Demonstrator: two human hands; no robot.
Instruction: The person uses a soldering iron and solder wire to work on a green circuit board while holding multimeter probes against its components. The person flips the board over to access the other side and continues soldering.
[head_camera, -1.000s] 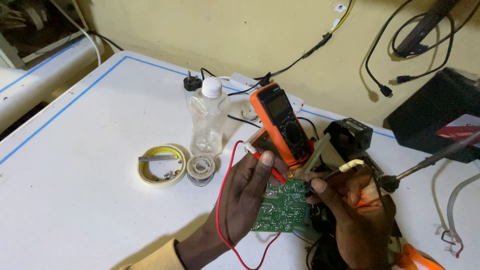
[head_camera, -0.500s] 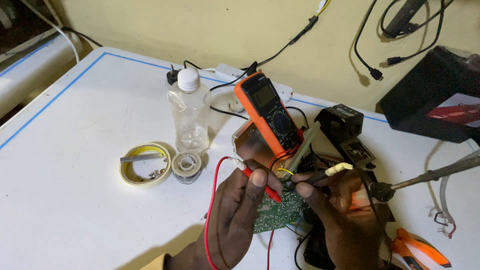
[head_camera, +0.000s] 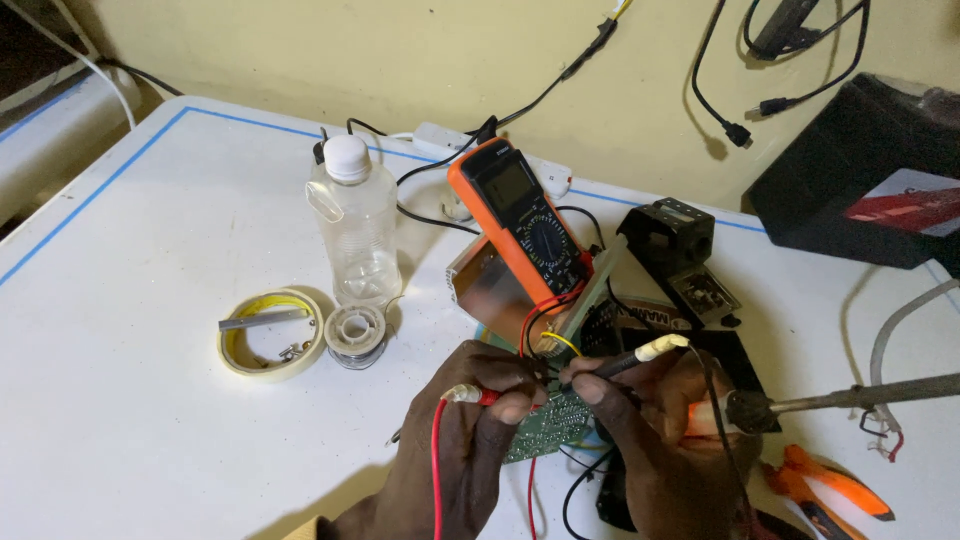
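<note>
My left hand (head_camera: 470, 440) pinches a red test probe (head_camera: 480, 396), its red lead running down toward me. My right hand (head_camera: 660, 440) pinches a black test probe (head_camera: 630, 362) with a pale cap. Both probe tips meet over a small green circuit board (head_camera: 550, 425) lying between my hands. An orange multimeter (head_camera: 520, 215) leans tilted just beyond the board, its leads trailing down to the probes.
A clear plastic bottle (head_camera: 352, 220) with a white cap stands at the left. Next to it lie a yellow tape roll (head_camera: 270, 335) and a solder spool (head_camera: 357, 335). A soldering iron (head_camera: 850, 397) rests at the right, orange pliers (head_camera: 830, 490) below it, black boxes (head_camera: 860, 170) behind.
The view has shifted a little, so everything sits lower and more to the left. Both hands have drawn the probes closer together over the board.
</note>
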